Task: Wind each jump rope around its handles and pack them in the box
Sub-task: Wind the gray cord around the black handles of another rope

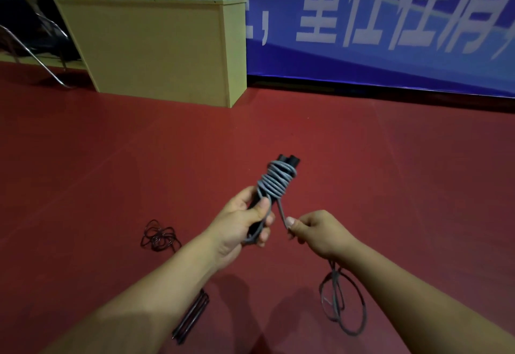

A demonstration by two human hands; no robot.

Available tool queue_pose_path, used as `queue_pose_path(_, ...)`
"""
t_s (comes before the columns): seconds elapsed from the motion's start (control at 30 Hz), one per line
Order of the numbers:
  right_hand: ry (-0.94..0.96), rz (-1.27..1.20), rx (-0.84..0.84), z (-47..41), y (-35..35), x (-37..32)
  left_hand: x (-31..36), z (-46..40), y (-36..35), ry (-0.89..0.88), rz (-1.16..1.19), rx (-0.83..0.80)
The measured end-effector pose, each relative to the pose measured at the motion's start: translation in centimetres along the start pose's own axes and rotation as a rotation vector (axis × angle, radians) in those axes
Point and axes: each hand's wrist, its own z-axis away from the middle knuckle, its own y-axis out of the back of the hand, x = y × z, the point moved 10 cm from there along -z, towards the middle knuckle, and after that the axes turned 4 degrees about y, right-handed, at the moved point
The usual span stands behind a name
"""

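Jump rope [274, 183] in grey cord sits half wound around its two black handles [287, 158], which we hold side by side, their far ends pointing away from us and a little to the right. Our left hand [242, 220] grips the near part of the handles, fingers curled round them and the thumb pressing a strand of cord against them. About the far half of the handles is covered in tight grey turns. From the lowest turn a short length of cord runs down to our right hand [312, 231], which pinches it between thumb and curled fingers, just beside the left hand but not touching it. Below the right hand the loose cord [342, 300] hangs and gathers in a few slack loops over the red floor [390, 172], at the near right.

On the floor to the near left of our left forearm lies a dark rope [158, 235] in a small tangled heap. Nearer still, partly hidden under that forearm, lie dark handles [192, 317] side by side; we cannot tell whether they belong to that dark rope.

Far left stands a pale yellow box-shaped cabinet [156, 44] against a blue banner [362, 19] with large white characters. A metal chair frame [36, 55] shows at the far left edge.
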Motion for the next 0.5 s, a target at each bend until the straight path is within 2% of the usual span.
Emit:
queue_pose_path(0.13, 0.115, 0.076, 0.000, 0.4, -0.3, -2.1, -0.6, -0.9, 5.4, -0.003, -0.095, 0.392)
queue_pose_path(0.23, 0.183, 0.177, -0.066, 0.7, -1.4, -3.4, -1.6, -0.7, 8.7, 0.052, -0.131, 0.581)
queue_pose_path(0.33, 0.219, 0.213, -0.103, 1.2, -2.0, -4.2, -1.8, -0.4, 11.0, 0.073, -0.131, 0.687)
queue_pose_path(0.5, 0.260, 0.184, -0.042, 1.3, -0.9, -5.5, -1.2, -0.3, 13.4, 0.023, -0.351, 0.735)
